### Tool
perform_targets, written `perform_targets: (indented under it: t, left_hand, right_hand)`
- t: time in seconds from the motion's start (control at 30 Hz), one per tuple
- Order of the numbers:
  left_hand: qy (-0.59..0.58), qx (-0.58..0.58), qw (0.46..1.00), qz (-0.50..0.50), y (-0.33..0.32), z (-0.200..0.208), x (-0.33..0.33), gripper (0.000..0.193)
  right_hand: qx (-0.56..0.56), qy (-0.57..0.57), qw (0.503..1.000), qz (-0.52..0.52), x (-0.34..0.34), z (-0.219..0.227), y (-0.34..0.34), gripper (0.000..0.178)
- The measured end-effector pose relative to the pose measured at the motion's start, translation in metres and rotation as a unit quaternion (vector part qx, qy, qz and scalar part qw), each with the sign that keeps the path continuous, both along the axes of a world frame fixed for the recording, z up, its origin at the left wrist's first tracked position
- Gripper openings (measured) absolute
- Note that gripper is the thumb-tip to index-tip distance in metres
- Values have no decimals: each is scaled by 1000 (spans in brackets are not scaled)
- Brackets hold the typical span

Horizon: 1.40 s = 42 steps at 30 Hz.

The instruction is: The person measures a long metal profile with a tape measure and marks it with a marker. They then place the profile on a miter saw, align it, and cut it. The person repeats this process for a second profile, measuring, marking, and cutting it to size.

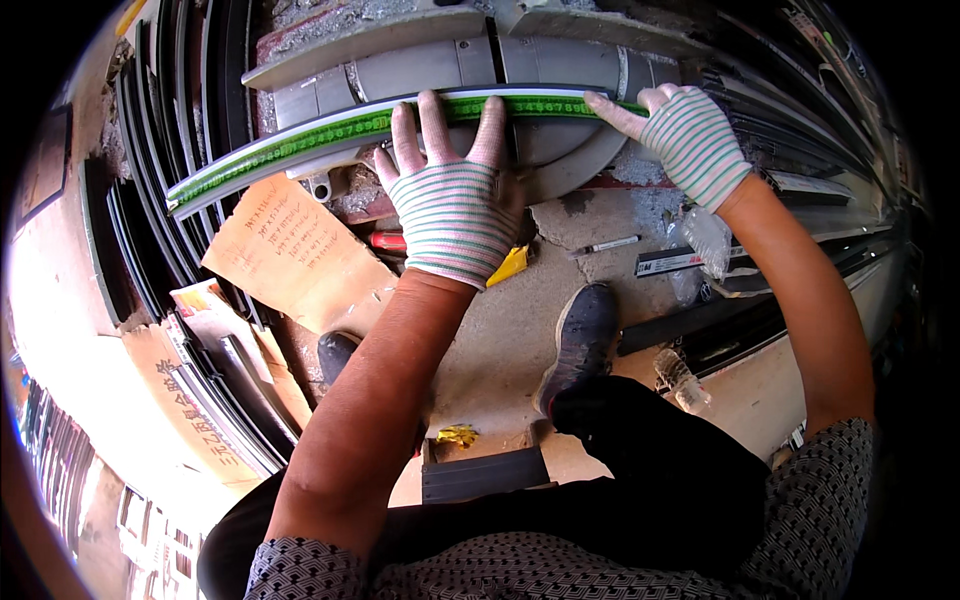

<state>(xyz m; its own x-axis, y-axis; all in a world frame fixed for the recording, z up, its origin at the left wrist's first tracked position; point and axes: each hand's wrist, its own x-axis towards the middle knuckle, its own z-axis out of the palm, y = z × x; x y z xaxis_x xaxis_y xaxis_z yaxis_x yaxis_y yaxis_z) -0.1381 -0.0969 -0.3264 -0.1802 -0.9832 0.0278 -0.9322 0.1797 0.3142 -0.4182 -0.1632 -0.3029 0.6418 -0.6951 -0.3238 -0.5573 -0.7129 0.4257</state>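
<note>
Shirt (540, 565) well clear, the tape (345, 128) is best kept flat and straight along the strip (545, 94) over the metal plate (555, 62), steadied by the open, spread-fingered left hand (450, 215), with the right hand (695, 145) curled at its end, grip unclear.

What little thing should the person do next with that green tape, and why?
Perhaps draw the green tape measure blade gently taut with the right hand, left hand steady. The blade lies along the pale strip, the left fingers spread across it, and the right index finger touches its right portion, so small slack could be taken up there.
</note>
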Motion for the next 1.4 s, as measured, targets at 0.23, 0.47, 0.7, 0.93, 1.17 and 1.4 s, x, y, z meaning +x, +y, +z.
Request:
perform_targets:
  t: [0.23,0.47,0.7,0.93,1.17,1.4]
  left_hand:
    - [-13,-29,999,-12,-1,-2,-4,81]
    - [-4,-15,1000,-13,2,-6,-3,80]
    - [-3,-26,999,-22,2,-7,-2,80]
    - [-7,-22,1000,-20,3,-5,-2,79]
    - [4,-31,999,-15,2,-5,0,75]
    - [20,-19,1000,-14,0,-3,-1,76]
  right_hand:
    - [-95,-115,987,53,-5,-7,6,65]
    - [109,-294,949,-32,45,16,92,24]
    - [339,-257,789,-443,45,-60,166,28]
    - [331,-229,434,-806,27,-114,171,51]
    - [272,-250,412,-833,31,-134,167,49]
    - [206,-411,181,-869,45,-126,167,15]
